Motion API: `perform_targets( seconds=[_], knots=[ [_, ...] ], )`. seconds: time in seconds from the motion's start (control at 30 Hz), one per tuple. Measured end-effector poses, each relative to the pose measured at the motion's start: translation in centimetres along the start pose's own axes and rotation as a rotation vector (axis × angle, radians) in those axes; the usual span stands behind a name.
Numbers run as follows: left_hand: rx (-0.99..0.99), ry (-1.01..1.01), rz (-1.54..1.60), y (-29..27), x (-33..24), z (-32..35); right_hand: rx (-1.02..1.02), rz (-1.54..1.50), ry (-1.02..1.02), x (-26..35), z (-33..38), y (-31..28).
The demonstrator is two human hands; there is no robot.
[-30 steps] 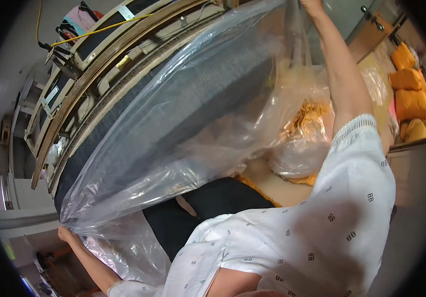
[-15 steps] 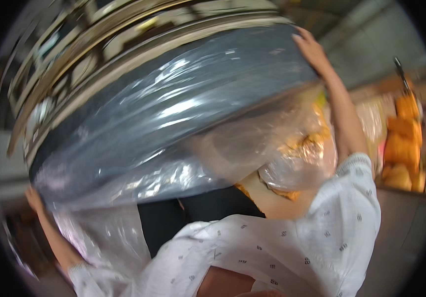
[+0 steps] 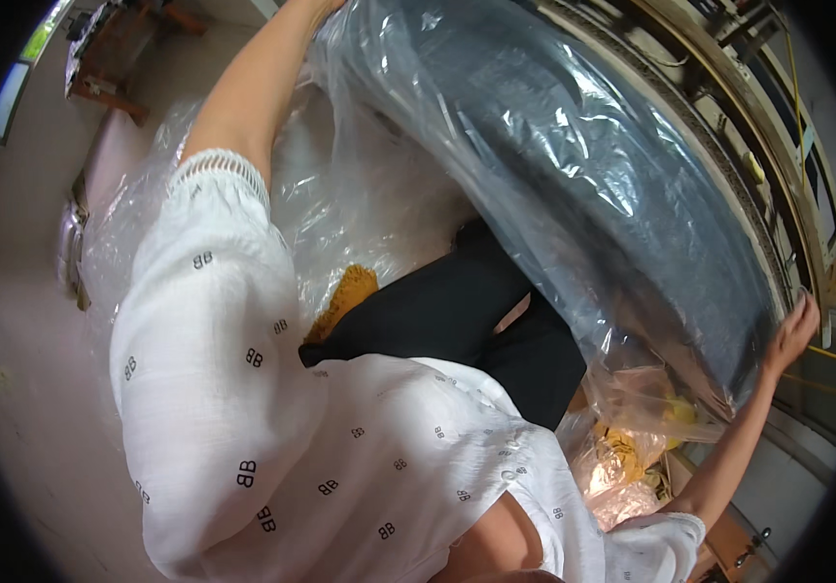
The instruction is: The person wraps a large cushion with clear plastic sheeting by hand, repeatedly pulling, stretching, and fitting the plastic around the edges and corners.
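A long dark grey sheet [image 3: 632,185] lies under clear plastic film [image 3: 369,160], which hangs down toward my lap. My left hand [image 3: 328,6] is at the film's far left end, cut off by the upper edge, so its fingers are hidden. At the other end, my right hand [image 3: 793,335] rests beside the sheet's right end against a pale rail. Its fingers are stretched out, with nothing visibly held in them.
A long frame of rails [image 3: 729,107] runs along the sheet's far side. Crumpled clear plastic with yellow-orange pieces [image 3: 622,452] lies at the lower right. A mustard fringed cushion [image 3: 345,301] shows beside my black-trousered leg. A wooden table [image 3: 112,83] stands at the far left.
The view has swung left, and the sheet now slopes down to the right. Much more loose film shows at the left. My hands are still at opposite ends of the sheet.
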State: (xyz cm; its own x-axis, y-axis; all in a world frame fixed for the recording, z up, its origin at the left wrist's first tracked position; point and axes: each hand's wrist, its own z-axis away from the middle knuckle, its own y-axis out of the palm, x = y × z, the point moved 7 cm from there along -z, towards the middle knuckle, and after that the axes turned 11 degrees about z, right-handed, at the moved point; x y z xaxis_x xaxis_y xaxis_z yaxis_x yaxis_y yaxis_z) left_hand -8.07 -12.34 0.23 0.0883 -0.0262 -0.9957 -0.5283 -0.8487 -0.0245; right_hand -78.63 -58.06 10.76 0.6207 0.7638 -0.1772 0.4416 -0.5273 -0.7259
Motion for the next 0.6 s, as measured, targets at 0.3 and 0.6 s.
perform_targets(
  seconds=[0.3, 0.6],
  knots=[
    [-0.123, 0.422, 0.241, 0.8, -1.7, 2.2, 0.407, -1.114, -0.264, 44.1, -2.6, -5.5],
    [-0.113, 0.348, 0.387, 1.0, -1.2, 2.4, 0.303, -0.872, -0.148, 58.7, -13.3, 5.7]
  ],
)
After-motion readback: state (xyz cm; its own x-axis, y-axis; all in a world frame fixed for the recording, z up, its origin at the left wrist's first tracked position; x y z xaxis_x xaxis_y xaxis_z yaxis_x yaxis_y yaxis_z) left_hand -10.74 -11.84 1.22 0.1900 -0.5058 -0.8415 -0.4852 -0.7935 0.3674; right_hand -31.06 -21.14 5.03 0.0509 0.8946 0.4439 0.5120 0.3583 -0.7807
